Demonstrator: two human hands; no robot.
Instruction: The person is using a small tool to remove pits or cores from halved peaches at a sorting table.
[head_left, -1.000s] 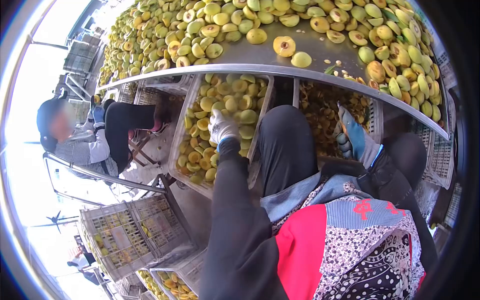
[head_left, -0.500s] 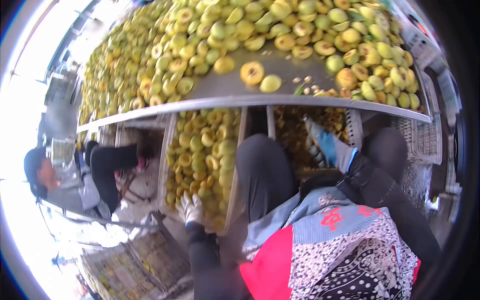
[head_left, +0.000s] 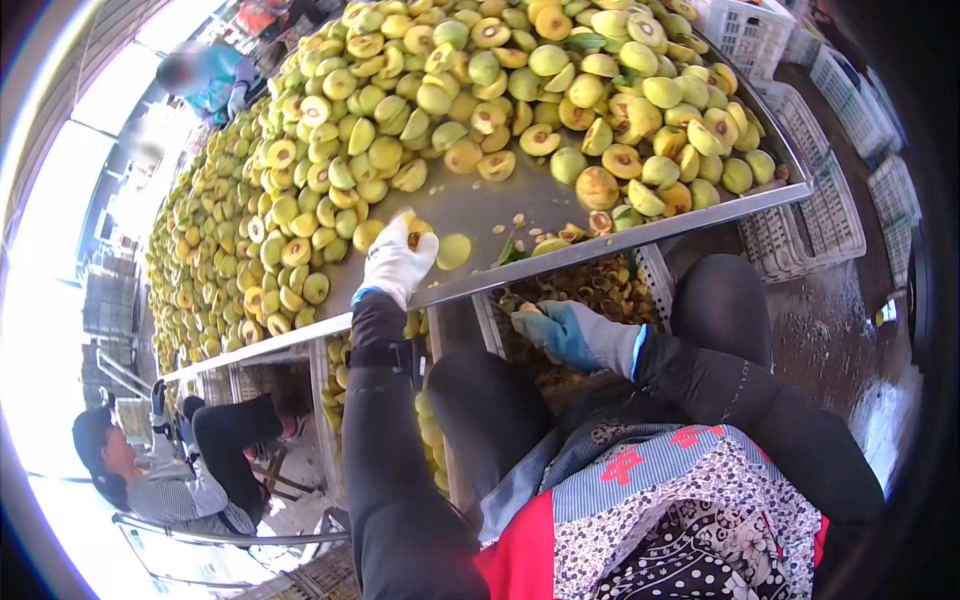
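Observation:
My left hand point(head_left: 400, 262), in a white glove, reaches over the front edge of the metal table point(head_left: 470, 215) with its fingers closed on a halved fruit point(head_left: 415, 232). Another fruit piece point(head_left: 453, 251) lies just right of it. My right hand point(head_left: 575, 335), in a grey and blue glove, is curled above a crate of brown scraps point(head_left: 610, 285) below the table edge. A small tool seems to stick out of its fingers, but its shape is unclear. A large heap of yellow-green halved fruit point(head_left: 400, 120) covers much of the table.
A crate of fruit halves point(head_left: 432, 430) stands left of my knees, partly under my left arm. White crates point(head_left: 815, 215) are at the right. One person point(head_left: 170, 470) sits at the left; another point(head_left: 205, 82) is at the table's far left. The table's metal rim point(head_left: 640, 235) runs across in front.
My left hand has moved from the fruit crate up to the table and closed on a fruit half. My right hand has shifted slightly left and down in view. The view has turned.

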